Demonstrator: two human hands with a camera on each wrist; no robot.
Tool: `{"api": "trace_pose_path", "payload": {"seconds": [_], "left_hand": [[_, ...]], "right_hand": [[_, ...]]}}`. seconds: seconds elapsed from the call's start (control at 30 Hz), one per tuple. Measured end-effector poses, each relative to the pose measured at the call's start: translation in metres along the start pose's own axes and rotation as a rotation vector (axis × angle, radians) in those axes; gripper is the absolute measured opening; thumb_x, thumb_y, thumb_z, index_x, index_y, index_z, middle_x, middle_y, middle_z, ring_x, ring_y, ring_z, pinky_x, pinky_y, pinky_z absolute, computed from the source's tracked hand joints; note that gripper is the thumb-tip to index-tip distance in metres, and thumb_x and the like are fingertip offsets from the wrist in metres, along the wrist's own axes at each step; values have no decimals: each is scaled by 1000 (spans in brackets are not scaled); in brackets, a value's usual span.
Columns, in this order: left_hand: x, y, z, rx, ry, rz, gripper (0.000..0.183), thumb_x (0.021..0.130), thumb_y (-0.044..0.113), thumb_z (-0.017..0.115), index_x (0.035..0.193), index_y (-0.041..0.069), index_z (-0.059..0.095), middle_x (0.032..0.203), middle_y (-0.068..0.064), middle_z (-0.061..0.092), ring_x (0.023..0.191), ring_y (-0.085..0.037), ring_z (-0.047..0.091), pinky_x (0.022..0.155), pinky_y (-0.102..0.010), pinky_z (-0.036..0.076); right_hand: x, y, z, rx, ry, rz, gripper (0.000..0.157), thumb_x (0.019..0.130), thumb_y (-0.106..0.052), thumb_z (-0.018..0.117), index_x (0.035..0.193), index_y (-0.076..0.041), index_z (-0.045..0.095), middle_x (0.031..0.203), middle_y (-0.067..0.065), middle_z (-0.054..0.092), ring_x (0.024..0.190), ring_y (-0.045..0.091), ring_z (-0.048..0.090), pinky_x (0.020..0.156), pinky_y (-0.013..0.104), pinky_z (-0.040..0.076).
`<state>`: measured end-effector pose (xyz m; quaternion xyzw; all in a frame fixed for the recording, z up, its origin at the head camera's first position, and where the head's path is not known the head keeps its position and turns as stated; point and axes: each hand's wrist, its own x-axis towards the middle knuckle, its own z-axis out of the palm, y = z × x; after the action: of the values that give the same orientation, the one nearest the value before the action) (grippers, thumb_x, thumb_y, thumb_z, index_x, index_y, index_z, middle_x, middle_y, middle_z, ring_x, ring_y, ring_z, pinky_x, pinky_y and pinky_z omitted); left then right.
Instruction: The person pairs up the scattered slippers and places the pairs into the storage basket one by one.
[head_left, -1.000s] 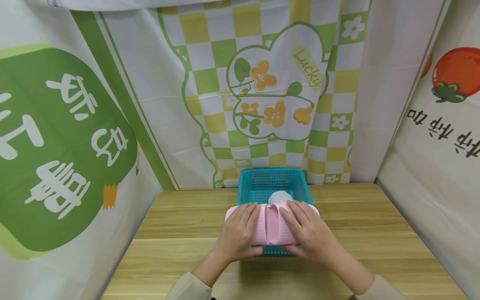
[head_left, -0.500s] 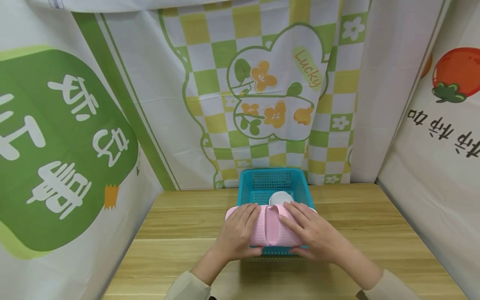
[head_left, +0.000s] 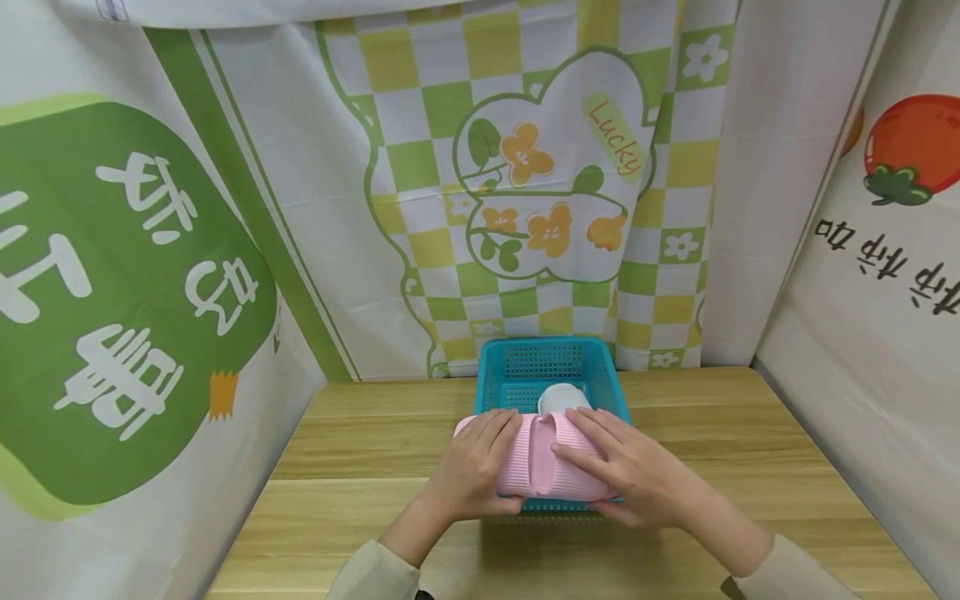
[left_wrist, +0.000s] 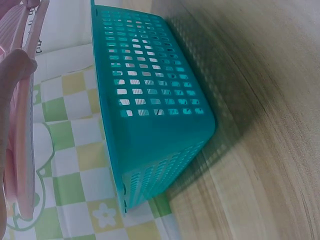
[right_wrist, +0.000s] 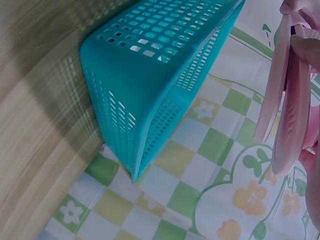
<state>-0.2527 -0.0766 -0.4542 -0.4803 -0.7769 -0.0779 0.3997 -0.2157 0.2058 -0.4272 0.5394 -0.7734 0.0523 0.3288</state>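
Over the front of a teal basket (head_left: 491, 367), a pair of pink ribbed slippers (head_left: 546, 462) is held up sideways in both hands. My left hand (head_left: 472, 467) grips the left part, fingers over the top and thumb below. The right part is gripped by my right hand (head_left: 637, 471), its index finger lying across the ribbed strap. In the right wrist view, two pink soles (right_wrist: 295, 110) lie close together above the basket's open top. A rounded white item (head_left: 562, 399) shows inside the basket behind the slippers, its lower part hidden.
The basket stands on a wood-grain table (head_left: 360, 450) close to the back edge. Behind it hangs a green and yellow checked cloth (head_left: 555, 167). Printed white cloths rise along the left (head_left: 112, 292) and right (head_left: 862, 267) sides.
The slippers have sunk slightly and come a little nearer to me. My right hand has shifted right and down along them, while the left has barely moved.
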Motion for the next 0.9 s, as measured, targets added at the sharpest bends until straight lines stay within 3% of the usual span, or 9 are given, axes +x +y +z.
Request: {"api": "trace_pose_path", "payload": {"seconds": [0.33,0.9], "left_hand": [[-1,-1,-1,-15,-4,14,103,55,58,74,130,-7,50,124,-18,56,115,-30,55,106,-39,39],[-2,-2,0,-9,-20,27,104,54,59,74,131,-7,49,127,-20,55,117,-32,54,106,-40,39]], "right_hand": [[3,-2,0,-24,-6,-20,95,58,-39,84,142,-10,48,142,28,41,127,42,43,102,49,38],[7,-6,-2,-54,-54,23,95,57,-41,88,139,-14,51,138,26,46,124,40,46,99,49,43]]}}
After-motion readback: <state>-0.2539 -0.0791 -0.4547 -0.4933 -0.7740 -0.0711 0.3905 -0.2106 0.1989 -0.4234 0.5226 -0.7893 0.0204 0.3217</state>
